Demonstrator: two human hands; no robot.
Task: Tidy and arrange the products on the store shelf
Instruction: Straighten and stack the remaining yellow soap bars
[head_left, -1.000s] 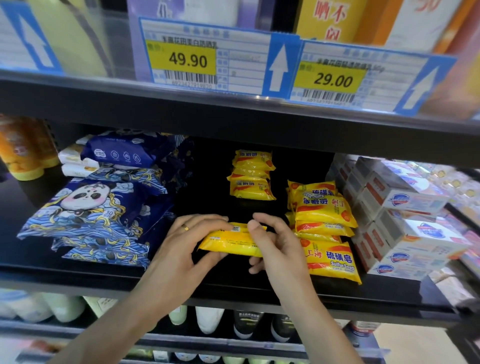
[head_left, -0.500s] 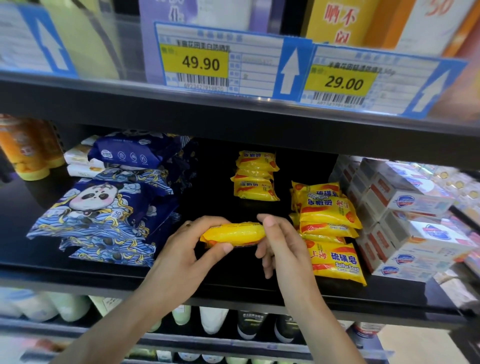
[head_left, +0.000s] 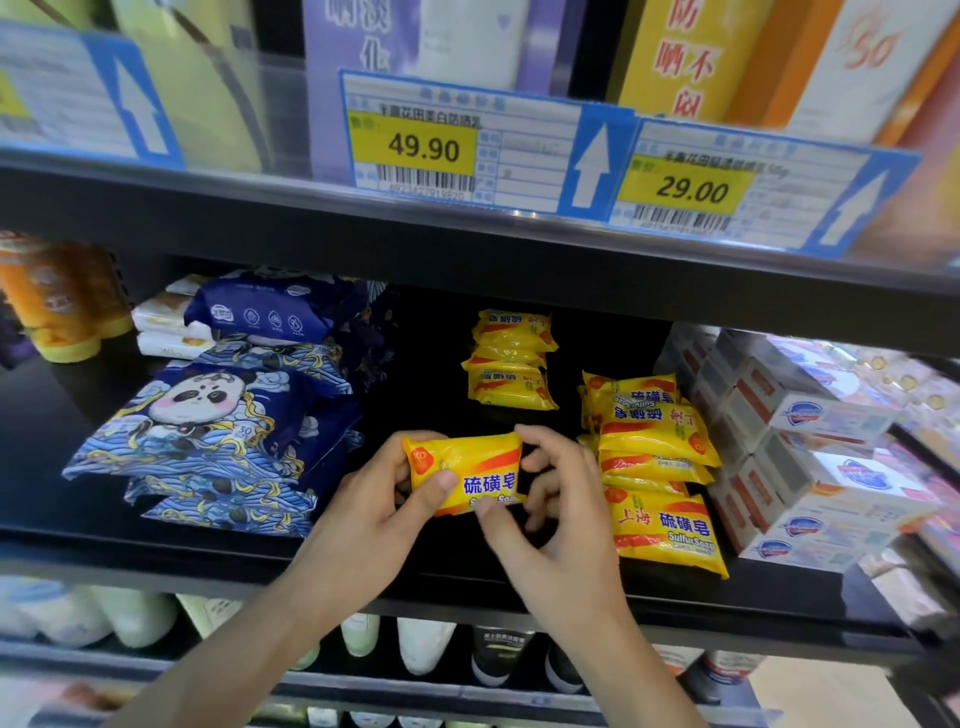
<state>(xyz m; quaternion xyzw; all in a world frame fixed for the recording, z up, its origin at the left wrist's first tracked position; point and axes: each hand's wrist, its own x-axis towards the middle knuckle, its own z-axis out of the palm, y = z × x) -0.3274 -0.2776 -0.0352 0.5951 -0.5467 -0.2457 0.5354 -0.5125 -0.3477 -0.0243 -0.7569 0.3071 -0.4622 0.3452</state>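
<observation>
Head view: the left hand (head_left: 363, 512) and right hand (head_left: 558, 512) pinch a yellow soap bar (head_left: 465, 475) between them above the shelf (head_left: 467, 577), label facing out, likely to match the soap stack (head_left: 657, 470) just right of the right hand.

Two bare forearms, no sleeves

Held soap: a yellow sulfur soap packet (head_left: 467, 475) with red bands and blue lettering is facing the camera, label upright, sitting above the black shelf (head_left: 156, 540).
Back stack: yellow soap packets (head_left: 511, 361) are lying piled deep on the shelf.
Right stack: more soap packets (head_left: 657, 467) are lying piled just beside the held one.
</observation>
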